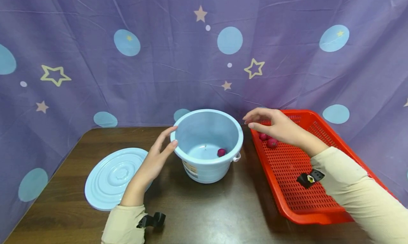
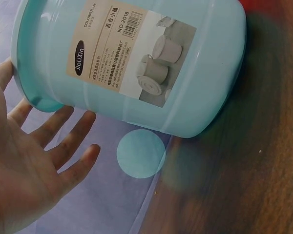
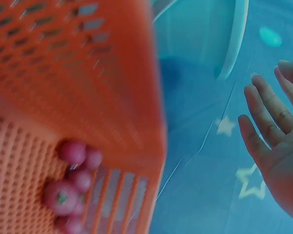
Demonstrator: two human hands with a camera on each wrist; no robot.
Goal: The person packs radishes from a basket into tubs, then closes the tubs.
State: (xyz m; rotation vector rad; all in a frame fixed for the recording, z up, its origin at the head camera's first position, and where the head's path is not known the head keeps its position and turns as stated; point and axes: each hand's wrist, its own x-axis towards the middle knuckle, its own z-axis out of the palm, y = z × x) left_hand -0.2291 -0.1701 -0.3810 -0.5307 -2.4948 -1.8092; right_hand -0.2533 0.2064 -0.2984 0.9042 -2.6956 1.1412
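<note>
My left hand (image 1: 154,160) is at the left rim of a light-blue plastic bucket (image 1: 207,171), thumb and fingertips touching the rim. In the left wrist view its other fingers are spread below the bucket's rim, beside the printed label (image 2: 132,51). One small round red fruit (image 1: 221,152) lies on the bucket's floor. My right hand (image 1: 277,125), holding nothing, hovers between the bucket and a red perforated basket (image 1: 277,198), fingers loosely bent. Several more round red fruits (image 3: 61,197), one showing a green stem end, lie together in the basket's far left corner.
A round light-blue lid (image 1: 111,176) lies on the dark wooden table (image 1: 197,215), left of the bucket. Behind the table hangs a purple curtain (image 1: 178,77) with stars and dots. The bucket's white handle joint (image 1: 236,157) sticks out at its right side.
</note>
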